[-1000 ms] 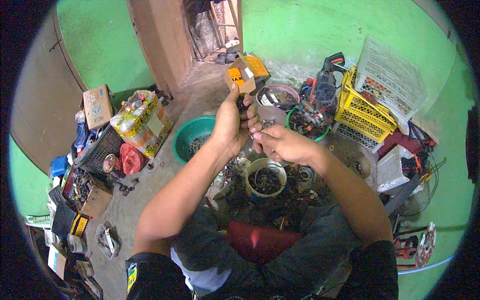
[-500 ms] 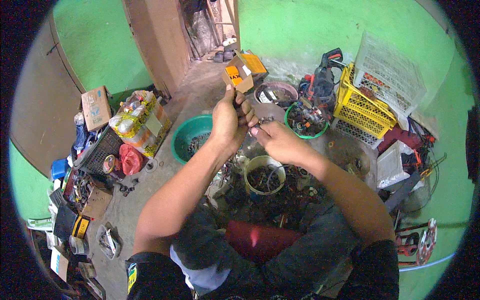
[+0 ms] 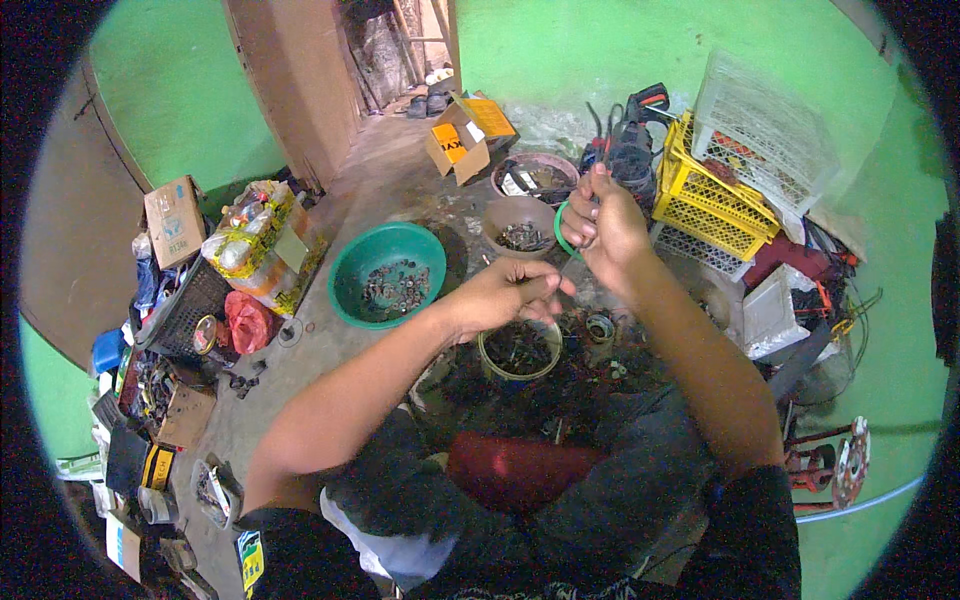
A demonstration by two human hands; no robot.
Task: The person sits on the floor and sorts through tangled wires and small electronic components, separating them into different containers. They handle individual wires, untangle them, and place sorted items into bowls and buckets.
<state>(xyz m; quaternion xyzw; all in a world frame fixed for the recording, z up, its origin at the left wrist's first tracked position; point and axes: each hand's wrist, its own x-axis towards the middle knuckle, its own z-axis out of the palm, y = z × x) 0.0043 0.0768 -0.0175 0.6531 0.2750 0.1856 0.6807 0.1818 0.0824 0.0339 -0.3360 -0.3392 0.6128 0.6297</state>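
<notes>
My left hand [image 3: 510,297] is over the pale bucket [image 3: 520,376], fingers bent and pressed together on something too small to make out. Higher and to its right, my right hand [image 3: 610,228] is closed in front of a green-rimmed basin [image 3: 562,232]. What it grips is mostly hidden; a thin, light line shows below its fingers, towards the left hand. Two dark prongs [image 3: 597,122] rise just beyond that hand, and I cannot tell whether they belong to a held tool. The bucket contains dark small parts.
Left of my hands stands a green basin [image 3: 342,287] with many small metal pieces. A brownish bowl [image 3: 493,218], a pinkish basin [image 3: 568,167] and an open carton [image 3: 474,165] are farther off. Yellow crates [image 3: 708,212] stand right; a dark crate [image 3: 185,325] and filled sack [image 3: 285,262] stand left.
My hands were together above the bucket and have drawn apart. The right went right and up; the left came lower and right. The view has shifted slightly, showing more of the green basin.
</notes>
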